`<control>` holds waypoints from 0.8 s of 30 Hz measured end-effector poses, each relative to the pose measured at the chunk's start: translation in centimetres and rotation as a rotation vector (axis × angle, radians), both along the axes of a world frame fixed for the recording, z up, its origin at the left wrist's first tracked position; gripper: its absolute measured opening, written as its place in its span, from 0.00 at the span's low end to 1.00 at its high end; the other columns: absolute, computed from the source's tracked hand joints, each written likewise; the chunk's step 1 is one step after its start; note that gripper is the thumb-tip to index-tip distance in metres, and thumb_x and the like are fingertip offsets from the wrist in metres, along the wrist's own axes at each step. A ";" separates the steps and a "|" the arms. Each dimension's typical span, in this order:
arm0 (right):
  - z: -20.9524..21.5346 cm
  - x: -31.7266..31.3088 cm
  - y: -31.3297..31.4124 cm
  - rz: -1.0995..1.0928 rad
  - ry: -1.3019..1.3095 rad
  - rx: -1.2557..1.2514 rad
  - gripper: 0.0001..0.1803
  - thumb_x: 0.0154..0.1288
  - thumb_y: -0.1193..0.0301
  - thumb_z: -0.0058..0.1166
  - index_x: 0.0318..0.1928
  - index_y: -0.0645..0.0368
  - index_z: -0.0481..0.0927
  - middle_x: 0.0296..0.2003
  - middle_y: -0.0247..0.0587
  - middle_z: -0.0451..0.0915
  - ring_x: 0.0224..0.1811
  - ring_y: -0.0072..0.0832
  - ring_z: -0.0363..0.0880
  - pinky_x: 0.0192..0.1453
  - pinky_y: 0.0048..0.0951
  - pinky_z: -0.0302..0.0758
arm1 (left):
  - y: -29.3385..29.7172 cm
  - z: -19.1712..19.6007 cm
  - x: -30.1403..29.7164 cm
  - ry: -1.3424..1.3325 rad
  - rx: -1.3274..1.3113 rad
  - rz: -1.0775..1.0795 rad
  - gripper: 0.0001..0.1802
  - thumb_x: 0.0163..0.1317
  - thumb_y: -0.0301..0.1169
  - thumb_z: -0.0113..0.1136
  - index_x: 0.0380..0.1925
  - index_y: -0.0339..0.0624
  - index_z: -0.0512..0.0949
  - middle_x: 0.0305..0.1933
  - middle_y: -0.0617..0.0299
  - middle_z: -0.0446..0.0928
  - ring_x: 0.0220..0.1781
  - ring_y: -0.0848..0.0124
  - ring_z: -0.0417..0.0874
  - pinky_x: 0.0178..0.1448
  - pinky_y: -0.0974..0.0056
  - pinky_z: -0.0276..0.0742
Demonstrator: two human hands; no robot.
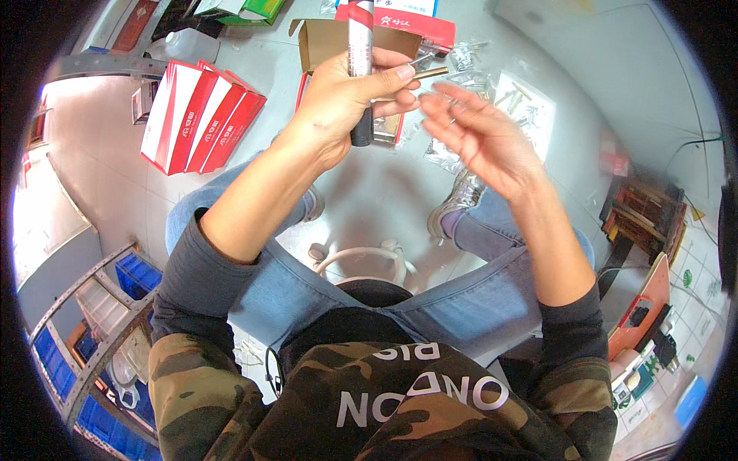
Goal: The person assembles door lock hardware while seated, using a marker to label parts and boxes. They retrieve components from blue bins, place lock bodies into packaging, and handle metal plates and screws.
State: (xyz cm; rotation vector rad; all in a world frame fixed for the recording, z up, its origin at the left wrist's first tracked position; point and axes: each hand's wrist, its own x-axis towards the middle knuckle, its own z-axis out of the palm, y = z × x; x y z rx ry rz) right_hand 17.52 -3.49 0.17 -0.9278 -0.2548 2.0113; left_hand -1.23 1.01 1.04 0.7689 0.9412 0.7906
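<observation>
Currently left hand (pixel 338 96) clenched around upright grey tube (pixel 360 69), thumb across it; right hand (pixel 477 134) released just beside; open cardboard box (pixel 323 38) behind tube

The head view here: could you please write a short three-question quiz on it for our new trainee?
1. True or false: the left hand grips an upright dark cylindrical tube with a red-and-white wrapper.
2. Which hand is open, holding nothing?
3. The row of red-and-white cardboard boxes on the grey floor lies: A) to the person's left, B) to the person's right, C) on the lap.

Key: 1 true; 2 the right hand, fingers spread beside a thin brass-coloured rod pinched at the left fingertips; 3 A.
</observation>
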 end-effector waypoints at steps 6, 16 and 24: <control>1.7 0.7 0.6 -0.100 -0.718 0.520 0.16 0.62 0.72 0.50 0.50 0.65 0.70 0.38 0.42 0.78 0.45 0.23 0.76 0.45 0.22 0.73 | -0.2 0.1 0.2 0.028 0.010 -0.051 0.16 0.55 0.29 0.61 0.40 0.32 0.71 0.35 0.54 0.77 0.33 0.71 0.81 0.39 0.70 0.79; 2.6 0.4 -0.1 -0.184 -0.813 0.612 0.09 0.57 0.75 0.56 0.39 0.64 0.77 0.33 0.36 0.79 0.35 0.20 0.77 0.40 0.19 0.72 | -0.5 -0.1 0.6 -0.002 -0.014 -0.060 0.15 0.55 0.29 0.61 0.40 0.35 0.72 0.35 0.53 0.78 0.34 0.70 0.82 0.38 0.71 0.78; 3.0 0.2 -0.5 -0.156 -0.896 0.670 0.08 0.56 0.77 0.56 0.38 0.65 0.77 0.33 0.35 0.79 0.35 0.18 0.77 0.39 0.18 0.72 | -0.5 0.0 0.4 -0.017 0.013 -0.056 0.14 0.53 0.26 0.62 0.38 0.34 0.73 0.35 0.54 0.78 0.33 0.69 0.82 0.38 0.70 0.79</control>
